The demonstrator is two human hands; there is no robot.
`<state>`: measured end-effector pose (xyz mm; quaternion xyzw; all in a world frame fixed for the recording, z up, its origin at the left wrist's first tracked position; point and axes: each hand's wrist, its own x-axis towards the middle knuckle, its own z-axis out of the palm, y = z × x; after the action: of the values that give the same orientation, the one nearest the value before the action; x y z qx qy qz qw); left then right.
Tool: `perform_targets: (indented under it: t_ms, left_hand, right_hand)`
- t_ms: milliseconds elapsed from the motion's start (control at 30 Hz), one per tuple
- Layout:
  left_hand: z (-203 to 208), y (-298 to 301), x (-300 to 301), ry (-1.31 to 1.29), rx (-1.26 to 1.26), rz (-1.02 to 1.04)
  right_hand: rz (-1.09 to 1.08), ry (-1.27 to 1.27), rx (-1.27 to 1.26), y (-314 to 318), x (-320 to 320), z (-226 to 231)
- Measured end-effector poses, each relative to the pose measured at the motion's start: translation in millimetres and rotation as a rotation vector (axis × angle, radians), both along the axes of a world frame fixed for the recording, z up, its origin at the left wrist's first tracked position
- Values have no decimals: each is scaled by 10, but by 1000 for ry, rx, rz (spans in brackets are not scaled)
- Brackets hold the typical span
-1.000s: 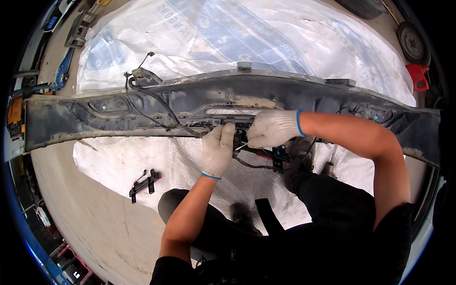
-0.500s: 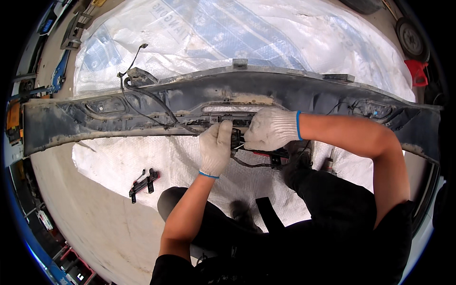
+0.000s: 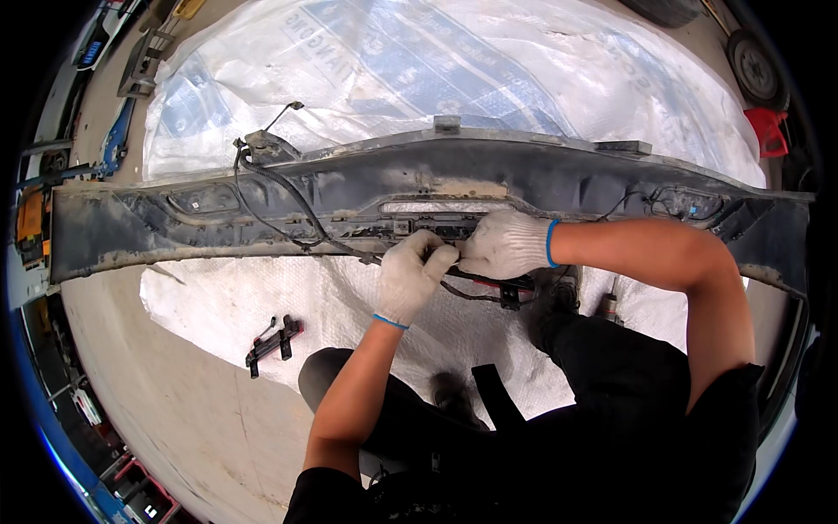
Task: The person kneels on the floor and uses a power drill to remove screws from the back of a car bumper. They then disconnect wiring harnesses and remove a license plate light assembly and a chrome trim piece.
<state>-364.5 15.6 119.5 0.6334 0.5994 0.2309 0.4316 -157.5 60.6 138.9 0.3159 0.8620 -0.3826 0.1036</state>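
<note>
Bumper (image 3: 559, 170) lies with the white sheet (image 3: 218, 293) beneath it, likely against scratches; by the bumper's middle, my left grip (image 3: 410, 278) and right grip (image 3: 508, 240) are pinched narrow, whether on anything I cannot tell

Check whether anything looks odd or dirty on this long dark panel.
Yes: the long dark panel is streaked with tan grime, and a cable end sticks out past its upper edge, apparently unattached. No clear break shows.
</note>
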Motion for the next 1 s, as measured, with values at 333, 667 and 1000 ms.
perform_targets:
  t_ms: [333, 667, 1000]
  left_hand:
    - [-43, 2, -20, 93, -138, 79]
    - [90, 30, -1, -156, -286, 166]
    - [83, 50, 34, -116, -187, 196]
  right_hand:
    - [-63, 78, 32, -146, -43, 11]
    - [67, 305, -64, 29, 61, -127]
    - [59, 205, 86, 79, 12, 49]
